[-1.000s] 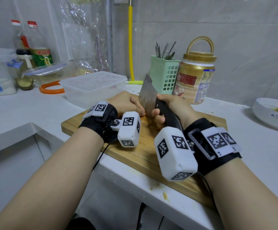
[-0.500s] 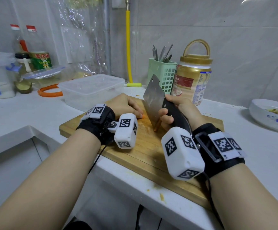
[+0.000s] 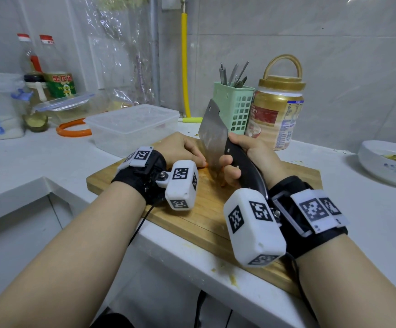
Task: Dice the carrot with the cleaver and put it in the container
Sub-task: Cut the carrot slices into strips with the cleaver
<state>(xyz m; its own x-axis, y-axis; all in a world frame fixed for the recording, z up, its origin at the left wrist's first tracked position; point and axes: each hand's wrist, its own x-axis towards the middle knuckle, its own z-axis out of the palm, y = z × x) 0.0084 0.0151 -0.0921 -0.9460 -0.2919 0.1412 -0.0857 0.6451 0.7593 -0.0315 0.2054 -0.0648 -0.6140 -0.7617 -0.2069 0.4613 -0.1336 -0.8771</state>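
My right hand (image 3: 249, 157) grips the black handle of the cleaver (image 3: 212, 138), whose blade stands edge-down on the wooden cutting board (image 3: 192, 209). My left hand (image 3: 180, 147) lies curled over the carrot (image 3: 204, 165) just left of the blade. Only a small orange tip of the carrot shows past my fingers. A thin orange strip (image 3: 223, 183) lies on the board under my right hand. The clear plastic container (image 3: 130, 126) stands behind the board on the left, with nothing visible inside it.
A green utensil basket (image 3: 236, 110) and a gold-lidded jar (image 3: 277, 114) stand behind the board. A white bowl (image 3: 386, 162) sits at the far right. Bottles, a lidded box and an orange ring (image 3: 73, 130) crowd the back left. The counter edge runs just below the board.
The cleaver has lifted a little and shifted slightly right along the carrot. My left hand has stayed on the carrot.
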